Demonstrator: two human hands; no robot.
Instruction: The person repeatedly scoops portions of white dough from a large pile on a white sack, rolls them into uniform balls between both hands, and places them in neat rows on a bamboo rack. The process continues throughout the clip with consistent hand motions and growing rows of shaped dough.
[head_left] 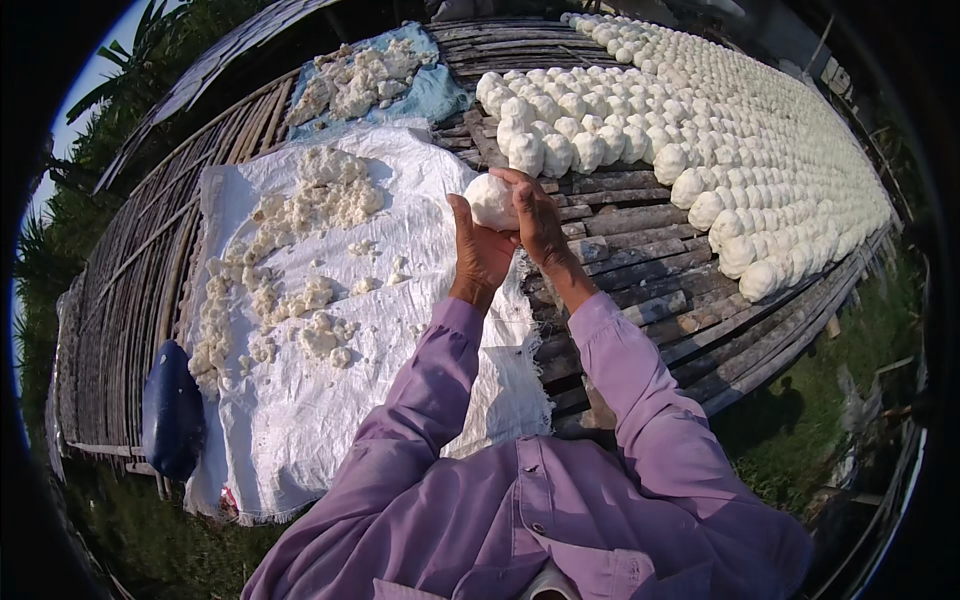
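Note:
Between my two hands sits a round white ball [490,203] of a pressed, dough-like material. My left hand [478,257] cups it from below, with the thumb up along its left side. From the right and above, my right hand [538,222] wraps its fingers over the ball. Below and left of my hands, crumbly white lumps [325,335] lie scattered on a white woven sheet [420,370]. Just beyond my hands, similar white balls [590,150] stand in rows.
A slatted platform of bamboo or wooden poles [640,235] carries everything. At the far left, a blue sheet [440,90] bears more white lumps [360,80]. A dark blue rounded container [173,410] rests at the left edge. Grass [790,415] borders the platform on the right.

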